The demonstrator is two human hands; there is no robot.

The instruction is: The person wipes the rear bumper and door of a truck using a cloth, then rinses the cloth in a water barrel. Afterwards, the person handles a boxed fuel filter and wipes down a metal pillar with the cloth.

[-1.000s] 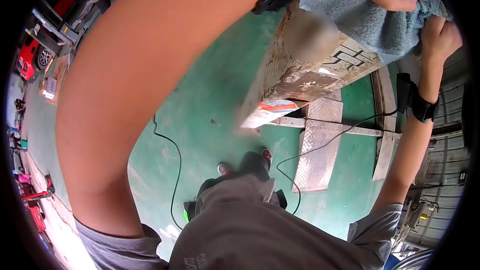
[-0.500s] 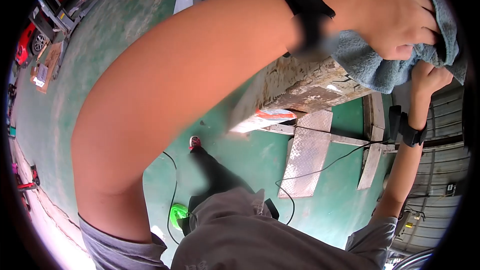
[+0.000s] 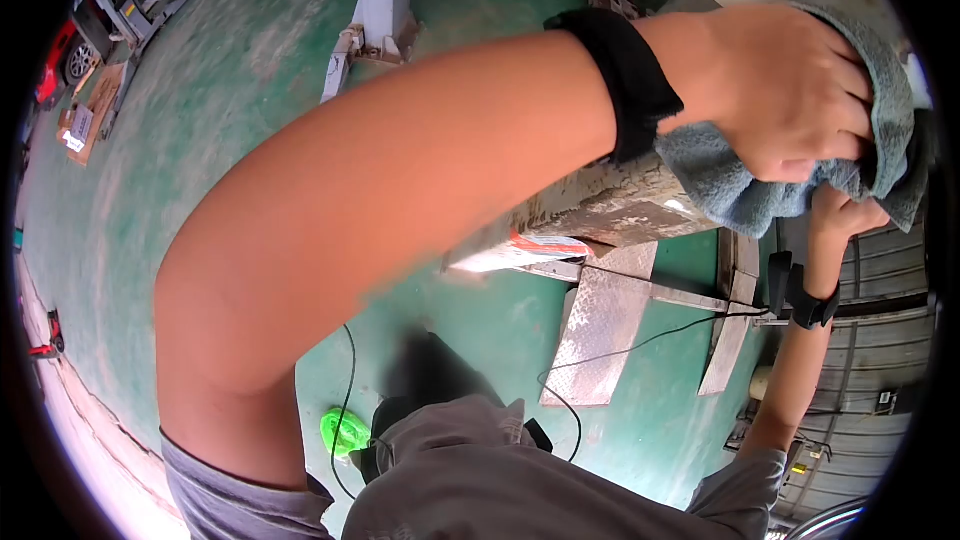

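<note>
My left hand (image 3: 800, 95) is closed on a grey-blue towel (image 3: 715, 180) at the upper right, with its fingers bent over the cloth. Just below it, my right hand (image 3: 845, 215) is curled shut at the towel's lower edge; the cloth partly hides its fingers. Folds of towel hang between the hands, in front of a worn, paint-chipped beam (image 3: 630, 205). Black bands circle both wrists.
A grey lift post (image 3: 385, 0) stands on the green floor. Below the beam lie a metal tread plate (image 3: 605, 325) and a black cable (image 3: 640, 343). A bright green bag (image 3: 345, 432) is by my body. Cardboard (image 3: 100, 110) lies at the far left.
The view has tilted, so both hands and the towel appear lower. More of the lift post and a white surface now show at the top. Both hands keep hold of the towel.
</note>
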